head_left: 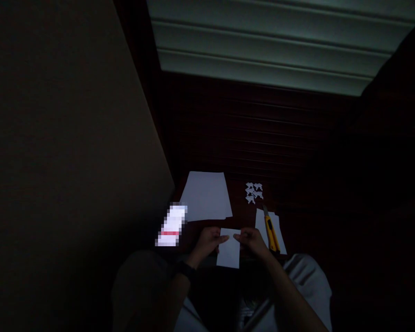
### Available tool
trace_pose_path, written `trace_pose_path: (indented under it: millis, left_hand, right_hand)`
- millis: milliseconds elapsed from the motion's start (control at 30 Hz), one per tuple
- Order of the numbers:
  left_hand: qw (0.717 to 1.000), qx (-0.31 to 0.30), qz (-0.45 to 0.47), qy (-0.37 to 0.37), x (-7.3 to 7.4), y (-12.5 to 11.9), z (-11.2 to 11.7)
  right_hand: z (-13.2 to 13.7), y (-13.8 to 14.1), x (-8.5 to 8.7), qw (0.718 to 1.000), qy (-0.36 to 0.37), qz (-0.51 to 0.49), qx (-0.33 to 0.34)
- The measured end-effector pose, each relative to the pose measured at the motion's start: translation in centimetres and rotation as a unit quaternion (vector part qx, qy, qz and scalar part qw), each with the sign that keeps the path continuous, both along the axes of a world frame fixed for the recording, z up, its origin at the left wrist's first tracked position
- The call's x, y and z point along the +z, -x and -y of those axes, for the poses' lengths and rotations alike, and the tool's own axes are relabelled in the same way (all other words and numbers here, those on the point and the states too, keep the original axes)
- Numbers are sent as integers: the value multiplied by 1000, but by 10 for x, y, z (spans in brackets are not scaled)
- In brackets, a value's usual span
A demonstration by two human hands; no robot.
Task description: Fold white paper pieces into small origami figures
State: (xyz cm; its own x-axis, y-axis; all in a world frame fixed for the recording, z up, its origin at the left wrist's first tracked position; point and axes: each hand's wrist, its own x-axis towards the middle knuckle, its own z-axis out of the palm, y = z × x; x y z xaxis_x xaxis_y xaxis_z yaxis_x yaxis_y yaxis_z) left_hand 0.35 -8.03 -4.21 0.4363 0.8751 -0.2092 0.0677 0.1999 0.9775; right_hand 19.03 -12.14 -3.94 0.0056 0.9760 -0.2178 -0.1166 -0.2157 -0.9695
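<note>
A small white rectangular piece of paper (228,252) is held upright between my two hands, over the near edge of the dark table. My left hand (210,240) pinches its left side, thumb on the front face. On the right side, my right hand (251,240) grips it the same way, with the thumb across the front. The fingers behind the sheet are hidden. Just right of my right hand, a yellow utility knife (271,233) with its blade showing lies on some white paper (281,240).
Large white sheets (207,196) lie at the back left of the table. Several small folded white paper shapes (250,191) sit at the back right. A lit, blurred-out screen (173,226) is at the left edge. A wall (124,138) rises close on the left.
</note>
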Motion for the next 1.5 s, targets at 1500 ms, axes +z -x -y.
trace_pose_path:
  millis: [1500]
  left_hand:
    - [997,-9,31,-65,11,5,-2]
  right_hand:
    - [4,4,2,999,-21,34,13]
